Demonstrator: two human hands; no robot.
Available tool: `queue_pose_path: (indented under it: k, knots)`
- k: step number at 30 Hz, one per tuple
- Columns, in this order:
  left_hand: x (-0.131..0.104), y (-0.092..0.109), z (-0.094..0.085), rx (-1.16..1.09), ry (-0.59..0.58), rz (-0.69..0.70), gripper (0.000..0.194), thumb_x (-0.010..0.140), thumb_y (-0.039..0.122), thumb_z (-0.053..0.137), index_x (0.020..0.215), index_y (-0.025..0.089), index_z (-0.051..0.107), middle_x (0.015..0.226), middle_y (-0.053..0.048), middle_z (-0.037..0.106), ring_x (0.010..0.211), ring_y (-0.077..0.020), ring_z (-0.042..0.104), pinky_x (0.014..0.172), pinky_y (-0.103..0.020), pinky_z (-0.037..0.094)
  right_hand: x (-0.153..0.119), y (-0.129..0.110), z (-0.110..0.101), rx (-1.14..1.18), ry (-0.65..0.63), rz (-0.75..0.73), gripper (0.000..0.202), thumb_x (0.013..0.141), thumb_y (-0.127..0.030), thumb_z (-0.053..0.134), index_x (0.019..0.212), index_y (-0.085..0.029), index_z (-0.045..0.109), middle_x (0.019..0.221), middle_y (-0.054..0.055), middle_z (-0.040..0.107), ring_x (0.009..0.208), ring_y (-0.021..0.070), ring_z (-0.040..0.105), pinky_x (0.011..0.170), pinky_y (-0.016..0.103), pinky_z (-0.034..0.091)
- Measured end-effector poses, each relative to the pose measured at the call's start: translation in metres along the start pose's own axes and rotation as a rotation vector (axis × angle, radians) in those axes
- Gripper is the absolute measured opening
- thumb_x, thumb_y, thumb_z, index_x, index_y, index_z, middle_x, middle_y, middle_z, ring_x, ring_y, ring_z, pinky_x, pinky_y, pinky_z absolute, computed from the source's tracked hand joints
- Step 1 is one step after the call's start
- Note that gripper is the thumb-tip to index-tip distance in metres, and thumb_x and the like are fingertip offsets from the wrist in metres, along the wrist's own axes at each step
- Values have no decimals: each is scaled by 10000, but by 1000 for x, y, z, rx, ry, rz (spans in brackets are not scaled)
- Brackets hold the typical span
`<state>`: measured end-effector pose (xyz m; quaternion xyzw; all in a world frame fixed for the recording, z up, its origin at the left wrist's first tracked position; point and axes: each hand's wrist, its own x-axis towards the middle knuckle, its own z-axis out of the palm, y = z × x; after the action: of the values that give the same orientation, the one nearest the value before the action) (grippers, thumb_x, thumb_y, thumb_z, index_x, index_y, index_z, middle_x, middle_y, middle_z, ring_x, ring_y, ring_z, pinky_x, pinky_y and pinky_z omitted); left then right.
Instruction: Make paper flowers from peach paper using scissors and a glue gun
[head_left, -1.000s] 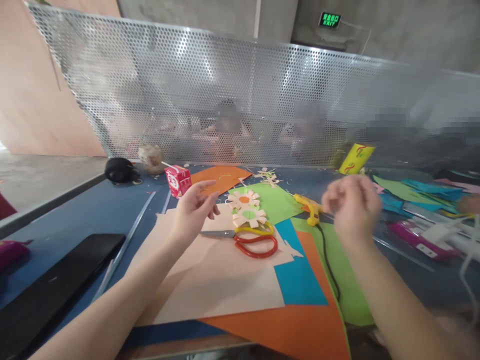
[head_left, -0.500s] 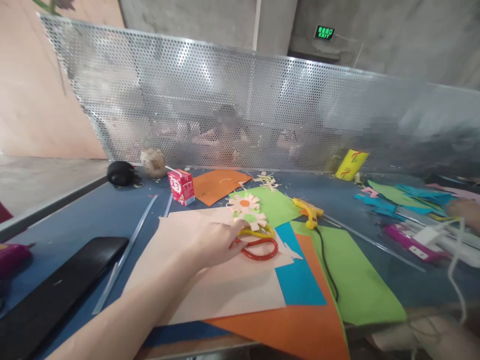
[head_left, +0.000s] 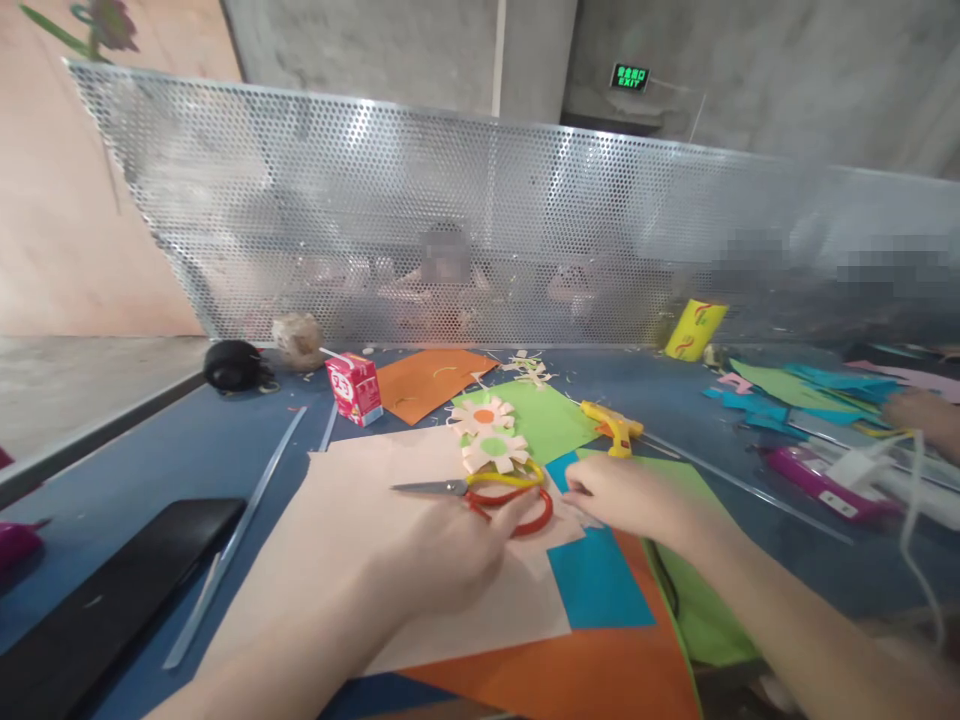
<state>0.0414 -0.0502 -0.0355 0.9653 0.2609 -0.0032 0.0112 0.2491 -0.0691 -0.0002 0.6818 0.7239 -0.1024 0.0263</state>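
Note:
A pair of scissors (head_left: 450, 488) with one yellow and one red handle loop lies on the pale pink paper sheet (head_left: 360, 530), blades pointing left. My left hand (head_left: 457, 550) is over the sheet, its index finger stretched out onto the red loop; its other fingers are mostly hidden. To the right of the handles, my right hand (head_left: 619, 495) has its fingers curled together at the sheet's cut edge. What they hold, if anything, is hidden. Just behind the scissors lie two paper flowers, one with an orange centre (head_left: 484, 416) and one with a green centre (head_left: 493, 448).
A yellow glue gun (head_left: 616, 428) lies behind my right hand. Blue paper (head_left: 600, 580) and orange paper (head_left: 570, 675) lie partly under the sheet. A red drink carton (head_left: 356, 390) stands at the back left, and a black phone-like slab (head_left: 135, 600) lies left. A perforated metal screen (head_left: 420, 200) closes the back.
My right hand has come in from the right to the sheet's cut edge. My left hand has shifted back toward me, and the scissors' blades now show.

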Motion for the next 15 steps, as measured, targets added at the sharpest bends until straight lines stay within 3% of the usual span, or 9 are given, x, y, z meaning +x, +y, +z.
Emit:
queue_pose_path:
  k: [3,5,8,9,10,12,15]
  knots:
    - [-7,7,-9,-542,-132,98,676,685,194,498,1325,275,296,660,9,621,526,-146,544,472,-214,390,18,-2,-7,13,-166,-17,302,691,-151,496,421,-207,372,419,-37,382,379,107,337,412,250,215]
    - [-10,5,-18,-815,-188,63,636,675,226,542,1277,293,351,636,51,569,538,-111,519,495,-186,398,20,-3,-11,28,-283,-44,282,647,-161,526,395,-206,408,402,-42,413,367,102,354,403,244,229]
    - [-12,-10,-30,-842,-30,-71,443,718,272,525,1152,243,441,638,54,526,584,-110,496,597,-219,414,15,-1,-11,16,-318,-37,290,638,-282,585,411,-213,419,430,-39,439,382,109,375,399,243,244]
    - [-11,-15,-32,-793,-40,-105,360,705,308,546,1051,231,486,631,52,523,586,-117,489,589,-230,406,13,0,-9,2,-298,-18,310,637,-334,597,423,-216,405,440,-37,429,388,115,373,399,246,244]
    - [-11,-20,-34,-742,-93,-143,260,700,360,551,922,225,528,647,39,537,591,-126,491,576,-240,398,11,3,-5,-12,-272,1,329,637,-381,600,440,-221,390,451,-35,418,396,121,372,401,250,244]
    - [-9,-24,-36,-690,-259,-191,238,652,429,585,738,212,541,641,18,556,582,-146,499,534,-252,385,8,8,4,-24,-221,21,340,654,-439,581,488,-227,373,485,-32,417,413,132,377,404,252,240]
    - [-9,-17,-37,-985,-624,-128,185,597,358,608,666,202,535,575,17,537,526,-144,515,510,-256,409,6,17,16,-10,-152,-12,304,716,-420,528,544,-228,366,518,-40,409,426,127,359,409,245,213]
